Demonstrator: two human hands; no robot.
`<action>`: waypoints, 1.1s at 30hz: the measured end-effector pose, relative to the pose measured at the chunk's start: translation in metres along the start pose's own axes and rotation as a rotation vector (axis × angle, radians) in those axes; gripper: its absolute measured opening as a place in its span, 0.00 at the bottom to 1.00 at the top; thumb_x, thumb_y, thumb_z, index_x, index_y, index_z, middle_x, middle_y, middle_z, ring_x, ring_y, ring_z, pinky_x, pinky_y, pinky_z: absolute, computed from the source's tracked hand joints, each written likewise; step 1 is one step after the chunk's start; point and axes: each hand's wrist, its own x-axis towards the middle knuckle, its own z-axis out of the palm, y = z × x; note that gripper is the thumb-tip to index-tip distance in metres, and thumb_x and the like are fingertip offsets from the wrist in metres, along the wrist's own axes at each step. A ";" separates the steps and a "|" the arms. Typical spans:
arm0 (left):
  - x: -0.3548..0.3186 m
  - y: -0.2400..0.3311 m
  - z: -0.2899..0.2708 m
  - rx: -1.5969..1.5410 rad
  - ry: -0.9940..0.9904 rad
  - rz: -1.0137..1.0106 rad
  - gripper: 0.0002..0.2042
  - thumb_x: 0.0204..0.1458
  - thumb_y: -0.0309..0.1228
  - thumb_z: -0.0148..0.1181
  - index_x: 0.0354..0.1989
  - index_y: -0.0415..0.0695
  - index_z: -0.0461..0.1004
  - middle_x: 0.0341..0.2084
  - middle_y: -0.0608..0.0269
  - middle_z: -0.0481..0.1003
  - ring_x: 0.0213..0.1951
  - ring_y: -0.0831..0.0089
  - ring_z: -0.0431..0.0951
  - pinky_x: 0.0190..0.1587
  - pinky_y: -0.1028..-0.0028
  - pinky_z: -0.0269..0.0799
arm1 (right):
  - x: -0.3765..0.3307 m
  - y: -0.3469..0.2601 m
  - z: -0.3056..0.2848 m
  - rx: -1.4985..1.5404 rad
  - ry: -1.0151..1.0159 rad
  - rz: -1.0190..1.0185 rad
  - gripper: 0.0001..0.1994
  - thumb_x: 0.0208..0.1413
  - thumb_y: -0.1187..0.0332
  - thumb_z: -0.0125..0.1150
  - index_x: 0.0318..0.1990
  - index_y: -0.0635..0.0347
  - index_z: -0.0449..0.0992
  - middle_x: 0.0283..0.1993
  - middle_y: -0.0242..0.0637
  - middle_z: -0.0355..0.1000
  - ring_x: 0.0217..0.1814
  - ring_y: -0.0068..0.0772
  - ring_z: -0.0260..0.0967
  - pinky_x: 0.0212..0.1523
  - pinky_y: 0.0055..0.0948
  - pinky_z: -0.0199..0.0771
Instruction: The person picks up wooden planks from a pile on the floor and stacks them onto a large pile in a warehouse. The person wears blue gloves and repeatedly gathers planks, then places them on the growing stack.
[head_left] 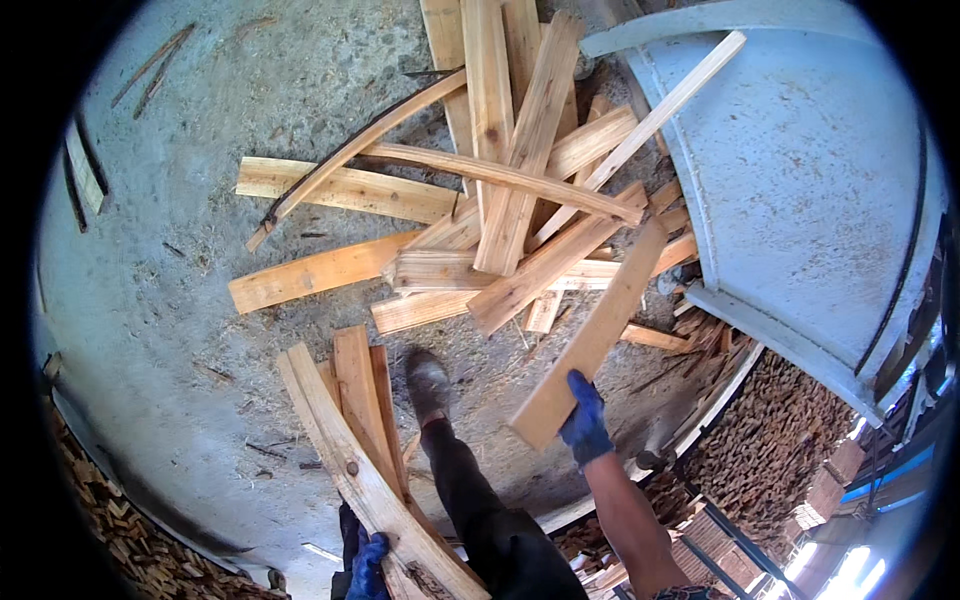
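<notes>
My right hand (588, 420), in a blue glove, grips a flat wooden board (590, 345) near its lower end. The board slants up and to the right, its far end over the edge of a loose heap of planks (510, 195). At the lower edge, my left hand (368, 565), also gloved in blue, is closed against the side of several long wooden planks (365, 440). These lean together in front of my left side, their upper ends pointing away from me. Part of that hand's fingers is hidden by the wood.
A large pale blue metal housing (800, 170) stands at the right, beside the heap. My boot (428, 385) rests on the dusty concrete floor (180, 260). Stacked wood pieces (775, 440) lie lower right, with more at lower left. Thin strips (155, 70) lie far left.
</notes>
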 end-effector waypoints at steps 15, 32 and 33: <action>-0.003 0.002 0.002 0.023 -0.030 -0.016 0.37 0.53 0.42 0.57 0.67 0.41 0.46 0.58 0.55 0.60 0.57 0.65 0.63 0.59 0.70 0.60 | 0.092 0.008 0.091 -0.460 0.205 -0.035 0.30 0.47 0.47 0.65 0.55 0.51 0.66 0.51 0.34 0.68 0.53 0.33 0.66 0.47 0.36 0.71; 0.031 -0.044 -0.031 -0.174 -0.222 0.052 0.37 0.53 0.36 0.56 0.68 0.45 0.43 0.57 0.61 0.62 0.54 0.71 0.66 0.56 0.72 0.64 | -0.154 -0.053 -0.033 -0.689 0.252 -0.124 0.28 0.57 0.48 0.51 0.59 0.55 0.62 0.49 0.38 0.67 0.48 0.37 0.66 0.48 0.36 0.70; 0.029 -0.043 -0.028 -0.189 -0.211 0.052 0.39 0.52 0.37 0.58 0.69 0.45 0.42 0.57 0.60 0.62 0.54 0.70 0.67 0.55 0.72 0.64 | -0.189 -0.070 -0.059 -1.066 0.387 0.030 0.27 0.54 0.57 0.55 0.60 0.58 0.61 0.49 0.41 0.68 0.45 0.36 0.68 0.46 0.36 0.70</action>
